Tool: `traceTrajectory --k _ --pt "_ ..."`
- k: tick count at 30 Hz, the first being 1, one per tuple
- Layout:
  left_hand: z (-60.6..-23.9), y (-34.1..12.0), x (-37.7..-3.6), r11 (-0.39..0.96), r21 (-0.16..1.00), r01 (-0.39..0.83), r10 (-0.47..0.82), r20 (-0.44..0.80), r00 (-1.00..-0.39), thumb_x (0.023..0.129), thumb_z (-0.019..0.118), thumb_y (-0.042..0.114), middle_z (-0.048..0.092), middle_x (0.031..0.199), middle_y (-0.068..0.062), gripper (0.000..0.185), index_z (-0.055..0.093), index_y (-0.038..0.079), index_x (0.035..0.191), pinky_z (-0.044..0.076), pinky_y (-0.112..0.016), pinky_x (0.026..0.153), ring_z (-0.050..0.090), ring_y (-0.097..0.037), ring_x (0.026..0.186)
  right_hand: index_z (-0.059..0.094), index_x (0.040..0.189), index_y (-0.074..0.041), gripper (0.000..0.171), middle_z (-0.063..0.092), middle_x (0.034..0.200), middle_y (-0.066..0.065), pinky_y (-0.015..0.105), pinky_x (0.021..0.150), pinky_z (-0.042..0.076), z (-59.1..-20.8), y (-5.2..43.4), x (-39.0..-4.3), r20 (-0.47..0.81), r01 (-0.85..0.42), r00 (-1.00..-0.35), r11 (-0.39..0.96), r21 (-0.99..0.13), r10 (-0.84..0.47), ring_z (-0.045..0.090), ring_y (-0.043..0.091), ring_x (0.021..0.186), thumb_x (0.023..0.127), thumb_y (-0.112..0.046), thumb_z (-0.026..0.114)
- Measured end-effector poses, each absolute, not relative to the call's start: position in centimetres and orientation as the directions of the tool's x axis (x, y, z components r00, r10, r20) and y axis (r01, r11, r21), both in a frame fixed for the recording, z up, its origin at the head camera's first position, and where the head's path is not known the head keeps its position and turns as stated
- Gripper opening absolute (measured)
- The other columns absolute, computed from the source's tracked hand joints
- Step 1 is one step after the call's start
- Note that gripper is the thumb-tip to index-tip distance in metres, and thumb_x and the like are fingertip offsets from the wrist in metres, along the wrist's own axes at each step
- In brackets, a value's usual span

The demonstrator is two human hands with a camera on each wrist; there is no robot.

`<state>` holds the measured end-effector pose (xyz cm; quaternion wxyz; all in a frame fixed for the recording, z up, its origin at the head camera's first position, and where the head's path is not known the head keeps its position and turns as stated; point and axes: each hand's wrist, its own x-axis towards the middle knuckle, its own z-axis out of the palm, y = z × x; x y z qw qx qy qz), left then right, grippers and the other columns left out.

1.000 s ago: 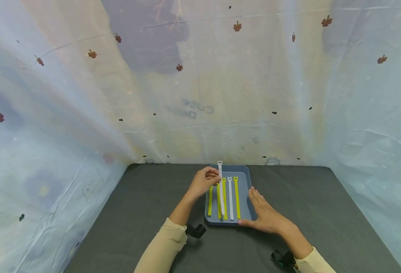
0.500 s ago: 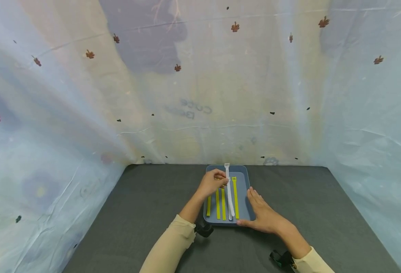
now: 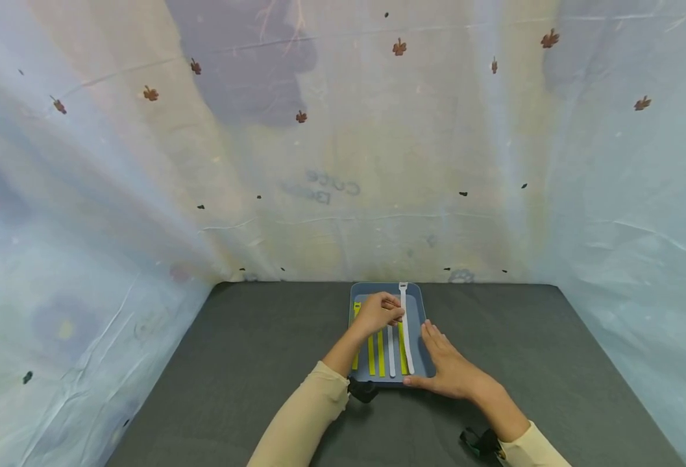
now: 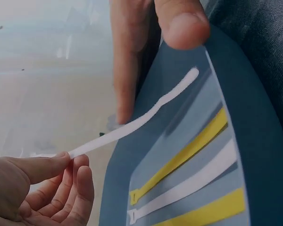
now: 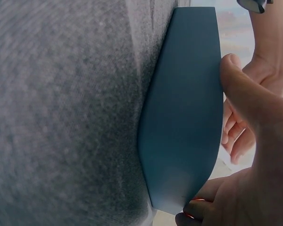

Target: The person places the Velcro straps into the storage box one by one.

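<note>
My left hand (image 3: 379, 314) pinches a white hook-and-loop cable tie (image 3: 406, 340) near its slotted head, thumb against fingertips. The strap slants over the right side of a blue-grey tray (image 3: 417, 316); in the left wrist view the held tie (image 4: 127, 129) hangs above the tray floor. Lying lengthwise in the tray are another white tie (image 3: 392, 353) and several yellow ties (image 3: 381, 355), partly covered by my left hand. My right hand (image 3: 453, 368) rests at the tray's front right corner, fingers straight along the side. Its thumb touches the front rim in the right wrist view.
A dark grey cloth (image 3: 261, 350) covers the table under the tray. Behind it and at both sides hang pale printed plastic sheets (image 3: 343, 162). Each wrist carries a black strap mount (image 3: 363, 390).
My left hand has carried the white cable tie rightward across the tray, past the other white tie, to beside the rightmost yellow one. My right hand has stayed at the tray's corner.
</note>
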<state>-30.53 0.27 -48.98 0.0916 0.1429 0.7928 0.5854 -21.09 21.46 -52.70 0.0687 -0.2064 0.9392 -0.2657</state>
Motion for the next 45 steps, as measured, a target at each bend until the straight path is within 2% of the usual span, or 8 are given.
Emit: traceTrajectory --k 7,16,23,26,30,34,38,45 --pt "-49.9 1.3 -31.0 0.369 0.923 0.110 0.335 -0.022 -0.942 0.102 0.075 0.010 0.078 0.090 -0.006 0.011 0.073 0.001 0.110 0.066 -0.048 0.082 0.079 -0.035 0.090 0.011 0.167 0.010 0.129 0.004 0.176 0.030 0.067 0.128 0.016 -52.7 21.5 -21.1 -0.037 -0.331 -0.911 0.783 -0.526 -0.410 0.008 0.048 0.163 0.090 -0.071 0.075" --pt "-51.0 2.0 -31.6 0.388 0.916 0.101 0.326 -0.034 -0.945 0.100 0.076 0.004 0.077 0.085 -0.011 0.007 0.074 0.000 0.104 0.066 -0.045 0.077 0.078 -0.028 0.077 0.011 0.167 0.009 0.130 0.003 0.177 0.029 0.069 0.128 0.018 -52.9 21.6 -21.2 -0.032 -0.327 -0.914 0.780 -0.533 -0.405 0.008 0.049 0.163 0.089 -0.072 0.075" --pt "-51.2 2.5 -31.6 0.393 0.917 0.074 0.330 -0.065 -0.942 0.098 0.075 -0.001 0.077 0.084 -0.012 0.007 0.072 -0.004 0.103 0.066 -0.046 0.077 0.079 -0.034 0.082 0.011 0.167 0.010 0.130 0.004 0.176 0.030 0.068 0.128 0.017 -52.6 21.6 -21.2 -0.022 -0.339 -0.908 0.766 -0.546 -0.418 0.009 0.048 0.163 0.089 -0.071 0.077" --pt "-51.4 2.8 -31.7 0.427 0.901 0.071 0.320 -0.077 -0.944 0.098 0.075 0.000 0.077 0.084 -0.010 0.006 0.072 -0.003 0.103 0.066 -0.041 0.075 0.079 -0.031 0.080 0.011 0.167 0.010 0.129 0.003 0.176 0.029 0.066 0.129 0.016 -52.7 21.6 -21.2 -0.026 -0.336 -0.909 0.769 -0.543 -0.416 0.008 0.047 0.163 0.090 -0.071 0.076" --pt "-51.8 3.2 -31.9 0.480 0.874 0.073 0.291 -0.080 -0.954 0.098 0.077 0.002 0.077 0.081 -0.006 0.005 0.072 0.001 0.100 0.062 -0.030 0.067 0.077 -0.023 0.074 0.012 0.167 0.010 0.129 0.004 0.177 0.029 0.066 0.129 0.016 -52.8 21.6 -21.3 -0.020 -0.346 -0.907 0.773 -0.533 -0.420 0.009 0.046 0.164 0.089 -0.071 0.076" --pt "-52.2 3.6 -32.1 0.519 0.851 0.076 0.267 -0.077 -0.961 0.097 0.079 0.005 0.076 0.078 -0.004 0.006 0.073 0.004 0.097 0.056 -0.023 0.060 0.076 -0.022 0.073 0.012 0.167 0.009 0.129 0.005 0.177 0.028 0.066 0.129 0.016 -52.8 21.5 -21.2 -0.020 -0.349 -0.906 0.772 -0.532 -0.423 0.009 0.046 0.164 0.089 -0.072 0.075" --pt "-52.5 3.8 -32.3 0.543 0.836 0.082 0.261 -0.075 -0.962 0.096 0.080 0.006 0.076 0.078 -0.004 0.007 0.073 0.005 0.096 0.050 -0.021 0.056 0.076 -0.022 0.072 0.011 0.167 0.009 0.129 0.003 0.177 0.028 0.066 0.129 0.016 -52.7 21.5 -21.2 -0.027 -0.343 -0.906 0.771 -0.537 -0.422 0.008 0.046 0.164 0.090 -0.072 0.075" --pt "-52.8 4.0 -32.4 0.555 0.828 0.076 0.262 -0.087 -0.961 0.095 0.081 0.004 0.076 0.078 -0.007 0.011 0.071 0.006 0.092 0.049 -0.021 0.056 0.074 -0.020 0.069 0.010 0.168 0.007 0.129 0.002 0.178 0.026 0.065 0.130 0.015 -52.8 21.5 -21.2 -0.050 -0.324 -0.911 0.784 -0.529 -0.410 0.007 0.044 0.164 0.090 -0.072 0.075"
